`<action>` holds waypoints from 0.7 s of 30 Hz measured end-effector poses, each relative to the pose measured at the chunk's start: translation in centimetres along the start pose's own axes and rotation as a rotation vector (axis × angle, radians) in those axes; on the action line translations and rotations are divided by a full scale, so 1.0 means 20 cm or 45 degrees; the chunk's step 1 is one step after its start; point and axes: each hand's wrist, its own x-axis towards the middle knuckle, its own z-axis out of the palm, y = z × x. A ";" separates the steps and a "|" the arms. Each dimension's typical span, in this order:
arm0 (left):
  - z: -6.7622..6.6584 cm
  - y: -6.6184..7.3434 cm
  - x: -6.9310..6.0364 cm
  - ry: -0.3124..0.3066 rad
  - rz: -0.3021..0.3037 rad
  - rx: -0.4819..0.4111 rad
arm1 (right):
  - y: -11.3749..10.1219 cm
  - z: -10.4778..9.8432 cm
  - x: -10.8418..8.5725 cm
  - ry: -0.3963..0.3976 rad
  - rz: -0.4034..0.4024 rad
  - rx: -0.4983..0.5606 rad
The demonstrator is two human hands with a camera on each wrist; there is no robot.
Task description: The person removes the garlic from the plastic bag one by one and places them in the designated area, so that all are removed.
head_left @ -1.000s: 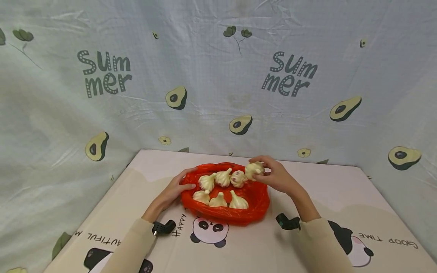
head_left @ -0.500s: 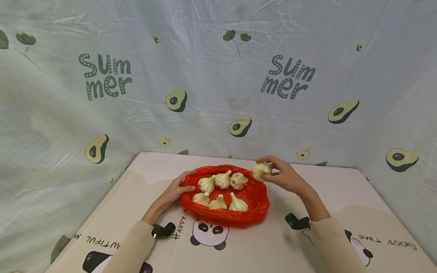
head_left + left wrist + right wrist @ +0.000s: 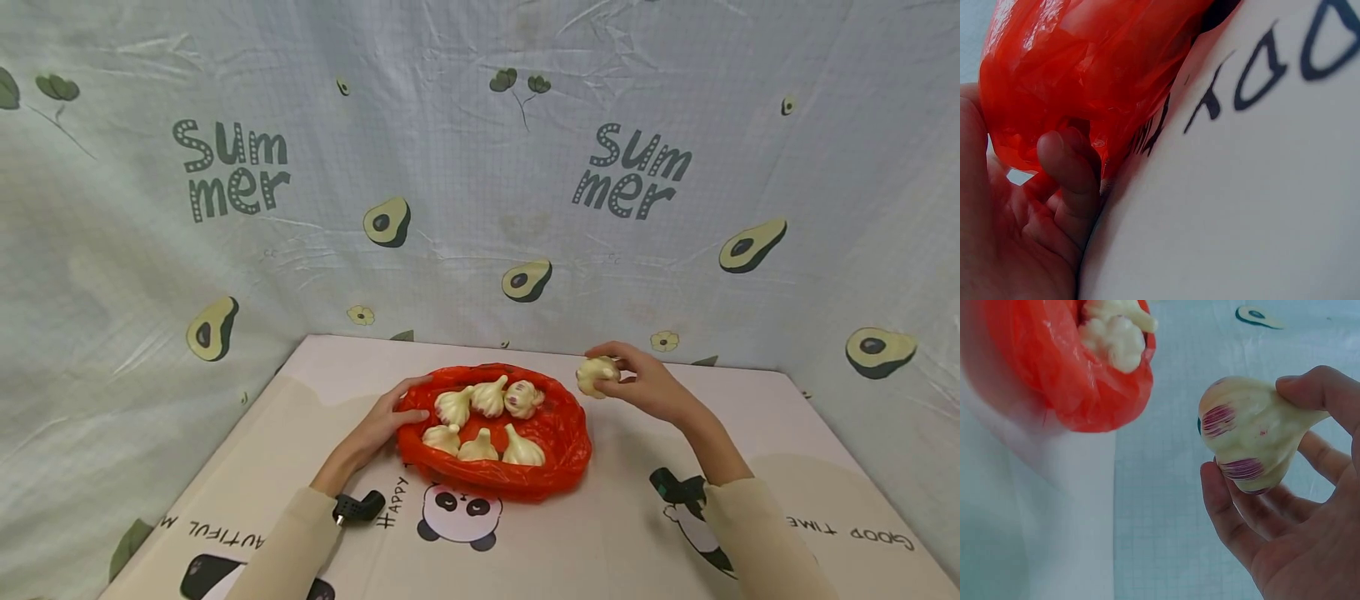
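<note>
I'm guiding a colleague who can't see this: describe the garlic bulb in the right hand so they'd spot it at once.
On the pale table is an open red plastic bag. Just past its right-hand edge, the right hand holds a garlic bulb aloft. It is the only bulb outside the bag; the six other bulbs in view lie inside it.

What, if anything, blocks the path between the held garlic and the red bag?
Nothing visible. The right grip holds the garlic bulb to the right of the red bag, with only an open gap between; the left grip is on the bag's opposite side.
</note>
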 end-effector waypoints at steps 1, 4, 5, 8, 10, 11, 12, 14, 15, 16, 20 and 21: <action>0.00 0.00 0.00 0.000 0.000 0.001 | 0.00 -0.01 -0.01 0.003 0.005 -0.005; 0.00 0.00 0.00 -0.001 -0.001 0.003 | 0.02 -0.03 -0.02 0.006 0.014 -0.005; 0.00 0.00 0.00 -0.001 0.001 0.003 | 0.03 -0.03 -0.03 0.006 0.019 -0.003; 0.00 0.00 0.00 0.005 -0.002 0.004 | 0.05 -0.04 -0.04 -0.001 0.032 0.004; 0.00 0.00 0.00 0.008 -0.007 0.005 | 0.06 -0.05 -0.04 -0.003 0.041 -0.003; 0.00 0.00 -0.01 0.008 -0.010 0.006 | 0.06 -0.05 -0.04 -0.002 0.045 -0.008; 0.00 0.00 -0.01 0.008 -0.014 0.007 | 0.07 -0.06 -0.05 0.000 0.049 -0.013; 0.00 -0.01 -0.01 0.009 -0.022 0.007 | 0.08 -0.07 -0.05 0.008 0.052 -0.027; 0.00 -0.01 -0.01 0.012 -0.025 0.007 | 0.08 -0.07 -0.06 0.014 0.052 -0.033; 0.00 0.00 -0.01 0.013 -0.024 0.007 | 0.09 -0.08 -0.06 0.020 0.054 -0.039; 0.00 0.00 0.00 0.010 -0.023 0.014 | 0.12 -0.11 -0.07 0.037 0.062 -0.057; 0.00 0.00 0.00 0.011 -0.025 0.012 | 0.13 -0.12 -0.07 0.039 0.068 -0.060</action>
